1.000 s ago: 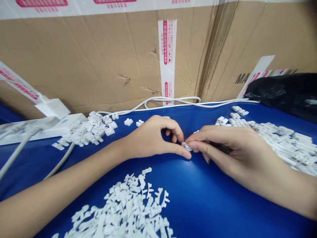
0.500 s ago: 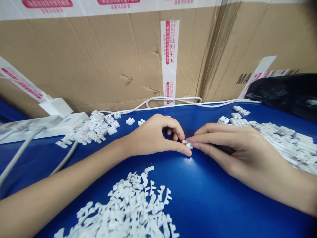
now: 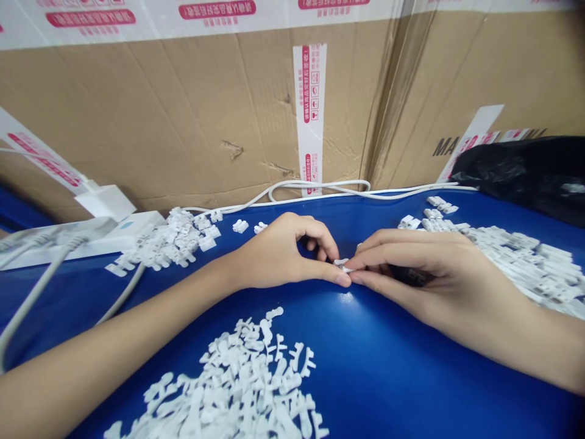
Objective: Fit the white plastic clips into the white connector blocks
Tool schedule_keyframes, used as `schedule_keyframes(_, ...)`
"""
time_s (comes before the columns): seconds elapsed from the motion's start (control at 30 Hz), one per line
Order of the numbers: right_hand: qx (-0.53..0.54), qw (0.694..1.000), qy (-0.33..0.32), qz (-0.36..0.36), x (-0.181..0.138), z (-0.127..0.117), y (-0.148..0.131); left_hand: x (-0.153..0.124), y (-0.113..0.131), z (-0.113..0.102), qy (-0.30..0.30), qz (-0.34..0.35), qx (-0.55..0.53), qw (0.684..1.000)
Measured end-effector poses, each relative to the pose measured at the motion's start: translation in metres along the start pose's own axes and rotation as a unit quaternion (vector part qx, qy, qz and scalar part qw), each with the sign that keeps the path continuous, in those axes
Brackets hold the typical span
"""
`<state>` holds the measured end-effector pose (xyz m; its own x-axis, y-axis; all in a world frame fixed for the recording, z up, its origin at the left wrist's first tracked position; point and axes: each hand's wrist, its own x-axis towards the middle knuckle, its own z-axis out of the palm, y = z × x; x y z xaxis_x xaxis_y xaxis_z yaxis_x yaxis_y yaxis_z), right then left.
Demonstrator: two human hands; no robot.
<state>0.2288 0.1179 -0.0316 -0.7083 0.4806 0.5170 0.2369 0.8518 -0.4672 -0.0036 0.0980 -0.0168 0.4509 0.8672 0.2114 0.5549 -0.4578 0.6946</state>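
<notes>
Between the fingertips of both hands is a small white wire connector (image 3: pixel 340 263), mostly covered by the fingers. My left hand (image 3: pixel 292 253) pinches its left side with thumb and index finger, the other fingers curled. From the right, my right hand (image 3: pixel 425 268) presses thumb and fingertips against the same piece. A dark thing with pale marks (image 3: pixel 414 276) shows under the right palm; I cannot make out what it is. Nearer to me lies a heap of small white plastic levers (image 3: pixel 237 378). Connector bodies (image 3: pixel 525 259) are piled beyond my right hand.
Another pile of white connectors (image 3: pixel 176 241) lies at the left, beside a white power strip (image 3: pixel 132 225) with plugs and cables. A white cable (image 3: pixel 320 184) runs along the taped cardboard boxes (image 3: pixel 183 122) at the back. A black plastic bag (image 3: pixel 525 174) rests at the right.
My right fingertips have shifted slightly left and now cover more of the connector, closing up to my left thumb. The left hand keeps its pinch. The view has tilted slightly.
</notes>
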Motion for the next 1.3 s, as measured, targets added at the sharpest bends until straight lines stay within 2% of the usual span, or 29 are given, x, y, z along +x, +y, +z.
schedule_keyframes(0.3, -0.078, 0.993, 0.031, -0.089, -0.005, 0.003, -0.002, 0.0, 0.0, 0.0, 0.001, 0.009, 0.002, 1.0)
schedule_keyframes(0.5, -0.086, 0.992, 0.014, -0.088, -0.006, 0.004, -0.001, 0.0, 0.0, 0.0, 0.0, 0.008, 0.002, 1.0)
schedule_keyframes(0.73, -0.078, 0.993, 0.042, -0.083, -0.005, 0.003, -0.003, 0.0, -0.001, 0.0, 0.001, 0.018, 0.0, 1.0)
schedule_keyframes(0.87, -0.018, 0.999, 0.031, -0.015, 0.0, -0.001, -0.004, 0.0, -0.001, 0.0, 0.003, 0.014, 0.004, 1.0)
schedule_keyframes(1.03, 0.102, 0.988, -0.031, 0.116, 0.003, -0.004, -0.003, 0.0, -0.002, 0.0, 0.004, 0.015, -0.003, 1.0)
schedule_keyframes(1.3, 0.162, 0.969, -0.051, 0.18, 0.007, -0.003, -0.004, 0.0, -0.003, 0.0, 0.003, 0.006, 0.006, 1.0)
